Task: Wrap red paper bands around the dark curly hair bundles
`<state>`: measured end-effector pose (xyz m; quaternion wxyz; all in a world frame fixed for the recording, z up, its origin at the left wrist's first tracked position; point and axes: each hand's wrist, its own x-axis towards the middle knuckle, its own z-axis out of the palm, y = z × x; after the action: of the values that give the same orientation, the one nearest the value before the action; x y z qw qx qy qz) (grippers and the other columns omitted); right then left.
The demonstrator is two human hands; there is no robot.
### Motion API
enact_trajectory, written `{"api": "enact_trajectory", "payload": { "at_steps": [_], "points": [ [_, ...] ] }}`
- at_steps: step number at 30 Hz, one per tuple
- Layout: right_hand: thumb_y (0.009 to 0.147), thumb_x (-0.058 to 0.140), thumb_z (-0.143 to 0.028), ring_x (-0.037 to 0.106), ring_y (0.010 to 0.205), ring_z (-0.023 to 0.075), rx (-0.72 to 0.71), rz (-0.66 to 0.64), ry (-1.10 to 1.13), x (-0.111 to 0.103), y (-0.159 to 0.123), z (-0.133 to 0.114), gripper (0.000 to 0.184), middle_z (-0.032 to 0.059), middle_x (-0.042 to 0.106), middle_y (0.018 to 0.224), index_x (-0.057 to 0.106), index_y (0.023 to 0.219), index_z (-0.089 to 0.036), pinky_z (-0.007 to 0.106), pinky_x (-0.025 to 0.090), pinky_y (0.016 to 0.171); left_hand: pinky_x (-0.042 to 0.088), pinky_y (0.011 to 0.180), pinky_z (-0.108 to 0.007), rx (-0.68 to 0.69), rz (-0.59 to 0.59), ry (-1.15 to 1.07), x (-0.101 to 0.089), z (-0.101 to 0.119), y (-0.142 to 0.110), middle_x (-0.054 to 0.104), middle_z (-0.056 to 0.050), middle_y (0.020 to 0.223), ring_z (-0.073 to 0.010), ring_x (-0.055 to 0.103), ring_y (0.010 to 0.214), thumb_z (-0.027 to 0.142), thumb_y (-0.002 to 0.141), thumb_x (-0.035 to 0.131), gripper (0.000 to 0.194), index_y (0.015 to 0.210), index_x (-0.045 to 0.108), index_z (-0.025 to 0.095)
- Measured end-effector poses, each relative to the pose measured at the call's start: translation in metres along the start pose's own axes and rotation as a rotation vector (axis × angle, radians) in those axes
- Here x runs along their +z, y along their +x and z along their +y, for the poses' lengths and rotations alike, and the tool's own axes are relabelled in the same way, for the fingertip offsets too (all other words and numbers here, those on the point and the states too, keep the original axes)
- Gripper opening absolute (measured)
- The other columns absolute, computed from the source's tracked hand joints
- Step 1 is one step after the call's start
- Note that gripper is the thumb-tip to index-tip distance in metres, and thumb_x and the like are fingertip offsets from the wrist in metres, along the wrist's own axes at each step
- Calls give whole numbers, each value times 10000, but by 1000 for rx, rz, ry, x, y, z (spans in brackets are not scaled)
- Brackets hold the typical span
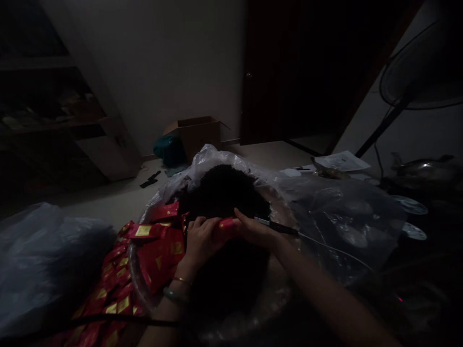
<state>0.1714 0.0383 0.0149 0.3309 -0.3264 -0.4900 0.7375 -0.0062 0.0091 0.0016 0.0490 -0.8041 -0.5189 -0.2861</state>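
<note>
Over a heap of dark loose material [227, 188], perhaps tea leaves, I hold a small red packet [227, 226] between both hands. My left hand [198, 241] has its fingers curled round the packet's left side; a bangle and a bracelet are on that wrist. At the packet's right end, my right hand [255, 232] grips it with the thumb raised along the edge. A slim black tool with a silver end [278, 225] and a pale cable lies against or beneath the right hand; I cannot tell which. Several larger red packets [161, 253] rest at the heap's left edge.
Clear plastic sheeting [325, 202] surrounds the heap. More red packets with gold labels [115, 284] pile up at lower left, beside a translucent bag [47, 260]. An open cardboard box [200, 135] stands by the wall. A fan [415, 72] and papers [342, 160] are at right.
</note>
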Motion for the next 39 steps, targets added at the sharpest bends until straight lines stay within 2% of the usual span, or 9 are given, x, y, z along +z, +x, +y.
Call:
{"api": "enact_trajectory", "payload": {
  "at_steps": [4,9,12,16,25,28,31,36,39],
  "points": [
    [857,251,-670,621,968,232,27,-7,0,-31,-5,-19,692,117,696,953,635,1061,-132,446,353,977,403,801,-398,-137,41,-31,1,-15,1,676,-81,957,-269,557,902,318,614,726,471,1062,625,211],
    [829,410,-628,361,1306,258,34,380,-430,-64,10,-16,649,125,407,1416,447,1326,-212,437,295,1040,445,780,-388,-308,145,-88,4,-32,3,648,-85,952,-268,567,908,355,604,729,502,1069,617,202],
    [785,449,-662,97,1400,292,206,388,-830,-60,38,-1,862,159,100,1527,210,1451,-170,444,127,1106,452,787,-397,-359,205,-110,7,-34,4,644,-87,935,-269,572,905,375,596,729,500,1049,617,196],
    [745,365,-754,-12,1377,403,361,374,-1089,-32,74,21,977,188,-83,1520,3,1468,-206,604,101,1040,447,817,-418,-426,282,-134,10,-34,5,647,-83,936,-270,575,908,403,616,708,485,1046,606,203],
    [719,463,-721,-46,1377,402,63,285,-1483,21,70,50,897,146,-49,1535,200,1446,-266,637,86,1016,449,832,-418,-469,335,-161,9,-33,5,617,-92,964,-269,562,935,390,633,704,518,1093,582,185],
    [663,528,-727,-33,1354,465,111,322,-1497,27,72,48,968,178,-47,1528,213,1442,-246,688,113,966,451,822,-421,-470,327,-161,10,-33,5,616,-92,949,-267,565,913,385,638,696,509,1090,585,180],
    [660,589,-677,82,1332,496,165,306,-1534,36,77,49,946,211,98,1512,263,1427,-231,693,184,930,452,820,-427,-470,334,-160,11,-33,5,619,-85,926,-269,569,900,353,617,704,496,1070,592,184],
    [742,606,-547,334,1232,382,-147,260,-1741,42,73,54,657,191,409,1370,487,1289,-201,571,294,942,446,833,-433,-453,358,-161,12,-32,6,630,-80,930,-270,570,895,327,605,707,478,1051,594,198],
    [756,585,-559,369,1183,372,-174,290,-1751,35,72,53,619,194,420,1348,517,1254,-198,542,349,893,444,835,-432,-456,351,-167,12,-33,5,634,-82,932,-275,571,910,345,604,714,483,1049,592,202]
  ]
}}
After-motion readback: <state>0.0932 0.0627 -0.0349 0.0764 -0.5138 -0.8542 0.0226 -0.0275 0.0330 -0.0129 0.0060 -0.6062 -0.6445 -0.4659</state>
